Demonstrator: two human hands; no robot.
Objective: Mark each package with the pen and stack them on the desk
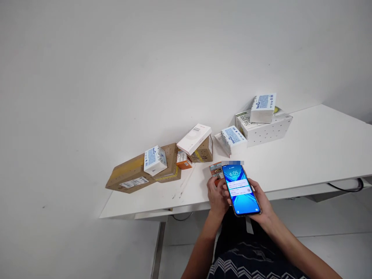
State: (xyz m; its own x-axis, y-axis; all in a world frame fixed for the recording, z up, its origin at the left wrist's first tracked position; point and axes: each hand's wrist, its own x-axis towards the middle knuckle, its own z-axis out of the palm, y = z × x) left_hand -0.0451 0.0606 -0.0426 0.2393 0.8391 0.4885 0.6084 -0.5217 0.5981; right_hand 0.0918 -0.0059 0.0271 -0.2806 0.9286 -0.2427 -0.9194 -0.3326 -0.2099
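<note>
A smartphone [241, 190] with a lit blue screen showing 6:05 lies in my right hand [264, 205], which is closed around it. My fingertips show along the phone's left edge. Just left of the phone, my left hand [217, 197] has its fingers closed on a small orange and blue-grey box [215, 169] at the table's front edge. The phone hides part of this box.
Along the wall on the white table [314, 143] are brown cartons [128, 170], a white power bank box [194, 138], a small orange box [184, 159], tissue packs [155, 157] and a white dotted carton [269, 130]. A black cable [347, 190] hangs below the edge.
</note>
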